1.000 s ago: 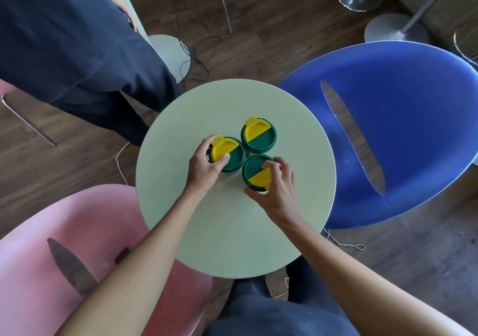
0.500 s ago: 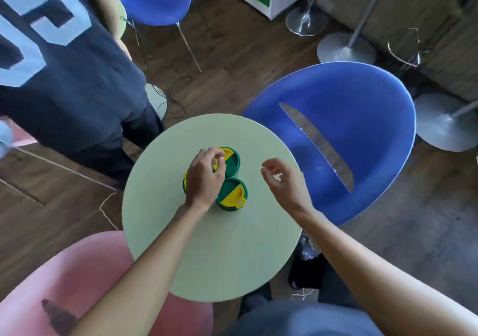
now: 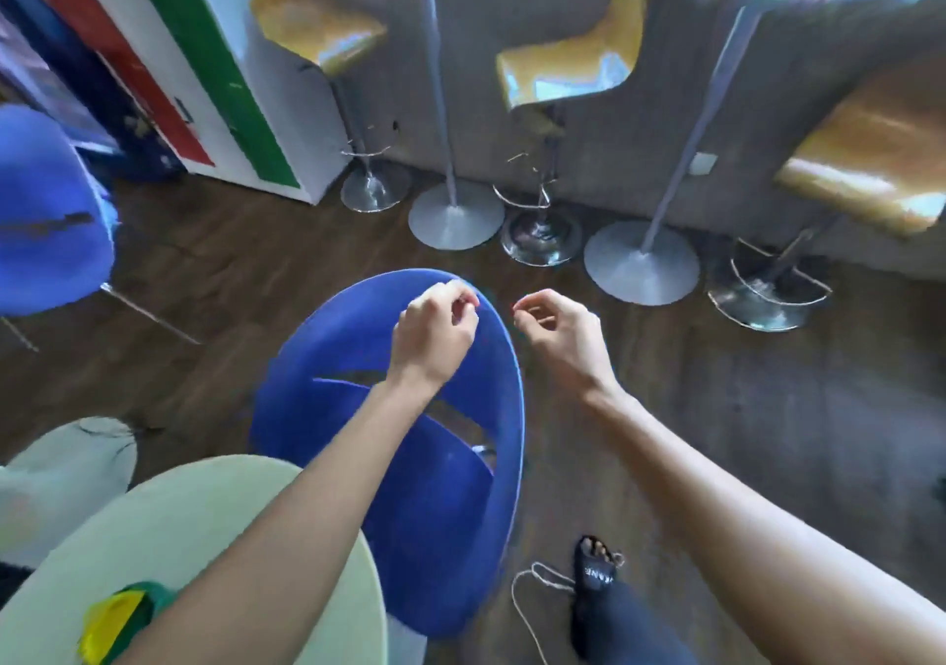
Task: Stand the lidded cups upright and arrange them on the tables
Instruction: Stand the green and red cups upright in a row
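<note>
One green cup with a yellow-flapped lid (image 3: 120, 621) stands on the pale green round table (image 3: 215, 506) at the bottom left, mostly hidden behind my left forearm. Both hands are raised well away from it, over the floor and the blue chair. My left hand (image 3: 435, 334) hangs above the blue chair's rim, fingers loosely curled, holding nothing. My right hand (image 3: 560, 329) is just to its right, fingers also loosely curled and empty.
A blue shell chair (image 3: 409, 485) stands directly ahead beside the table. Another blue chair (image 3: 46, 224) is at the left. Bar stools (image 3: 558, 81) and table pedestal bases (image 3: 455, 219) line the grey wall beyond. A cord (image 3: 532, 608) lies on the wood floor by my foot.
My view has swung up and to the right, away from the table. Both hands have let go of the cups and lifted toward the blue chair.
</note>
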The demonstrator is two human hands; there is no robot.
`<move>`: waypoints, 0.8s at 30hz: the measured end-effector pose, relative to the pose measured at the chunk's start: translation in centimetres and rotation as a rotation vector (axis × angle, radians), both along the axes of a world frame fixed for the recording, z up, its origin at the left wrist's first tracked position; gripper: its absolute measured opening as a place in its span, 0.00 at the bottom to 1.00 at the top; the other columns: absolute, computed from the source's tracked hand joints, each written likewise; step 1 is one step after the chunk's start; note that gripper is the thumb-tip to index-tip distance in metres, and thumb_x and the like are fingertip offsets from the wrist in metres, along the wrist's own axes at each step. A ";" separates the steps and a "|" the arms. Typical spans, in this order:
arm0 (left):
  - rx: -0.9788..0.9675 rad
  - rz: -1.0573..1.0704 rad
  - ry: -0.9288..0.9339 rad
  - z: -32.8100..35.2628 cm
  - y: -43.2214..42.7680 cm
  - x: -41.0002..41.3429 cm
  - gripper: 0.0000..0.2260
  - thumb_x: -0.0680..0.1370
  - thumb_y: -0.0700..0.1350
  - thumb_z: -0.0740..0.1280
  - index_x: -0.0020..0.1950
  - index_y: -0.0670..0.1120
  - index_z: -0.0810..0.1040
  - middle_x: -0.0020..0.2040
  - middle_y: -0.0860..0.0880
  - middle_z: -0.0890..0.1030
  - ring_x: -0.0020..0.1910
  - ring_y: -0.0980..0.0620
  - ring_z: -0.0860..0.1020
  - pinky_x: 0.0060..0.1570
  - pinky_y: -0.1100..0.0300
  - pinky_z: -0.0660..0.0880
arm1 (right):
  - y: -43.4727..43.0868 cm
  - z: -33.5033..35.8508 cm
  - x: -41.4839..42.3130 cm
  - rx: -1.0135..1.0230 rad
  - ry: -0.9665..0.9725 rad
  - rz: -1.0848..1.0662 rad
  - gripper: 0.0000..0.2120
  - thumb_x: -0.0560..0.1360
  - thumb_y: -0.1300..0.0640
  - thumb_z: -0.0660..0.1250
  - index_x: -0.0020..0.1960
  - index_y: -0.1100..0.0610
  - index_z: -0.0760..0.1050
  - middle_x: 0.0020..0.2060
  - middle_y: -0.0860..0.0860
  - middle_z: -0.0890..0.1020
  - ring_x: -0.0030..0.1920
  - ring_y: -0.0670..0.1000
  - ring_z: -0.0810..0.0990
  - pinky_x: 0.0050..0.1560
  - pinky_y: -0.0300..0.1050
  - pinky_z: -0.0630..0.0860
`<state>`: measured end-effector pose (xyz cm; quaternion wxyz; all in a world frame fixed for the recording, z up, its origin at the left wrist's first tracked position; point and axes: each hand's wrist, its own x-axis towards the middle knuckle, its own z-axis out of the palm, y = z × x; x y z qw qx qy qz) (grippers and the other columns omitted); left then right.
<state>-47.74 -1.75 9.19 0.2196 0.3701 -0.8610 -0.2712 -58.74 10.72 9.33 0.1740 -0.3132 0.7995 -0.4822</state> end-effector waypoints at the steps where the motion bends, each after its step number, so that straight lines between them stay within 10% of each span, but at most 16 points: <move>1: -0.008 -0.029 0.010 0.7 0.4 -4.1 0.06 0.76 0.45 0.64 0.47 0.51 0.81 0.44 0.49 0.83 0.44 0.44 0.81 0.46 0.48 0.78 | 0.7 0.6 -3.7 -0.011 0.015 -0.025 0.04 0.74 0.56 0.68 0.45 0.53 0.82 0.37 0.48 0.85 0.39 0.45 0.82 0.43 0.37 0.76; 24: -0.090 -0.419 0.208 12.8 -3.0 -59.3 0.05 0.75 0.45 0.66 0.46 0.50 0.82 0.40 0.52 0.83 0.42 0.49 0.82 0.45 0.51 0.81 | 1.3 12.9 -54.6 -0.122 0.188 -0.398 0.05 0.75 0.54 0.68 0.48 0.52 0.82 0.38 0.48 0.84 0.41 0.47 0.82 0.45 0.40 0.77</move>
